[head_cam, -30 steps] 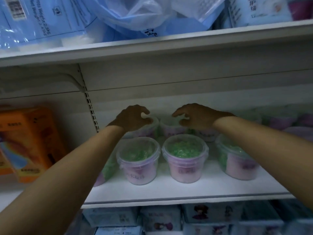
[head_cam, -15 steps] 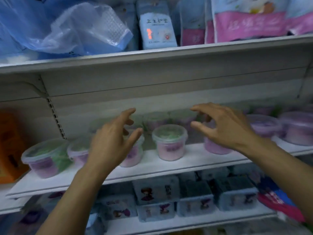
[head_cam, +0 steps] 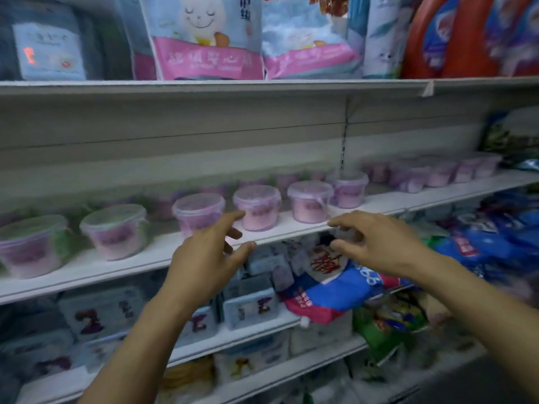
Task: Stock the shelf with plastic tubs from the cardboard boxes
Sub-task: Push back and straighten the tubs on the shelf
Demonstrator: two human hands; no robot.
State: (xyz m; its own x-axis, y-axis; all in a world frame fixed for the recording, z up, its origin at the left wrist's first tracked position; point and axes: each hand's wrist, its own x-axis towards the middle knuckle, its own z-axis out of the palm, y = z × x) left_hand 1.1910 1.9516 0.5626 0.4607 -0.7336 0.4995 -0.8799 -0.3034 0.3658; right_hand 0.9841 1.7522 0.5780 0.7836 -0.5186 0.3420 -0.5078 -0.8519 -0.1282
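A row of clear plastic tubs with pink labels lines the white middle shelf [head_cam: 408, 203]. One tub [head_cam: 258, 207] stands near the centre, another tub [head_cam: 310, 201] to its right, and a green-filled tub [head_cam: 116, 230] sits further left. My left hand [head_cam: 208, 258] hovers in front of the shelf edge with fingers spread and holds nothing. My right hand [head_cam: 379, 242] is held out beside it, fingers loosely bent and empty, clear of the tubs. No cardboard box is in view.
Pink and blue packs [head_cam: 207, 39] and red bottles [head_cam: 455, 36] fill the top shelf. Below the tubs lie small boxed packs [head_cam: 250, 310] and a red and blue bag [head_cam: 329, 290]. Blue bags [head_cam: 495, 237] crowd the right side.
Both hands have drawn back from the tubs at the back of the shelf to in front of its edge. The view has swung right along the shelf.
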